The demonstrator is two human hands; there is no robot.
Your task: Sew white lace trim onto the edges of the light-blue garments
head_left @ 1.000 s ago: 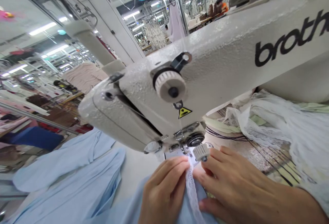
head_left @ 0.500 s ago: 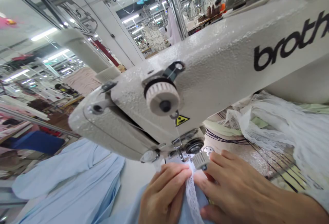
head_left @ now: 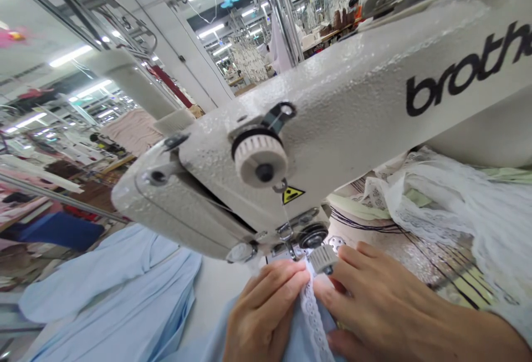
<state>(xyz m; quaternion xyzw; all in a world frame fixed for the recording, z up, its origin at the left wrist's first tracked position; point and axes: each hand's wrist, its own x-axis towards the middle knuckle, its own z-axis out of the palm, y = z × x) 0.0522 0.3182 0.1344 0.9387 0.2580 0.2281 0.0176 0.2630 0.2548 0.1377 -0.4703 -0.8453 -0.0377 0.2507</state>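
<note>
A cream sewing machine (head_left: 341, 107) fills the upper view, its head hanging over the needle area. Below it my left hand (head_left: 261, 317) and my right hand (head_left: 382, 306) lie close together on light blue fabric (head_left: 299, 345). A strip of white lace trim (head_left: 313, 320) runs between them toward the needle. The left fingers are curled and press the lace's left edge. On the lace's right side the right fingers are stretched and pressed down, with the thumb beneath. The needle and presser foot are mostly hidden behind the machine head and my fingers.
More light blue fabric (head_left: 112, 290) lies piled on the table at the left. A heap of white lace (head_left: 453, 207) sits behind the machine at the right. Racks, garments and other workstations fill the background.
The view shifted slightly, so the machine head sits a little further left and lower. My hands have hardly moved and still press the lace against the blue fabric at the needle.
</note>
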